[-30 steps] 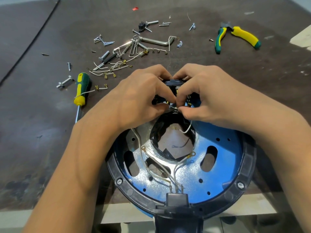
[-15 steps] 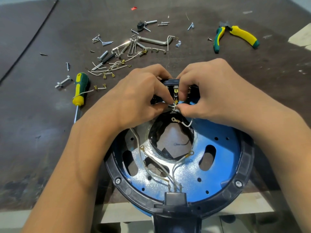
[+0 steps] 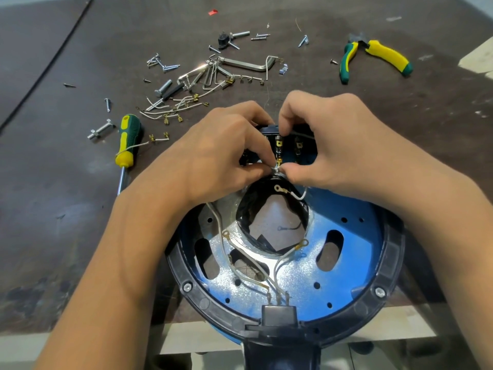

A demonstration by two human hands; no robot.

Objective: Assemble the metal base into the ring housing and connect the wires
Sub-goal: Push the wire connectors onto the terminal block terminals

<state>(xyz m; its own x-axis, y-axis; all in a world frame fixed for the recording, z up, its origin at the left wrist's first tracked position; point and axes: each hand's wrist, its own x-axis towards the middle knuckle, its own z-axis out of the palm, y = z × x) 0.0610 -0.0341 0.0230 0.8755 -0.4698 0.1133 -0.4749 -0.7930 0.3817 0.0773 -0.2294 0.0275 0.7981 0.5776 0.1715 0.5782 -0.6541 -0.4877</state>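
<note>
The black ring housing (image 3: 394, 260) lies at the table's near edge with the blue metal base (image 3: 354, 276) seated inside it. White wires (image 3: 269, 279) run from a black connector block (image 3: 279, 315) at the near rim across the base. At the far rim sits a black terminal block (image 3: 289, 145) with brass tabs. My left hand (image 3: 221, 153) and my right hand (image 3: 330, 145) meet there, both pinching one white wire's end (image 3: 277, 169) just below the brass tabs. A loose ring terminal (image 3: 278, 187) hangs below my fingers.
A yellow-green screwdriver (image 3: 127, 140) lies left of the housing. Behind my hands are several screws, bolts, hex keys (image 3: 240, 64) and spare white wires (image 3: 170, 109). Yellow-green pliers (image 3: 373, 57) rest at the far right. The housing overhangs the table's near edge.
My right hand's fingers lifted off the terminal block top, exposing its brass tabs. The wire's loose ring terminal swung up into view over the central hole. Both hands stayed at the far rim.
</note>
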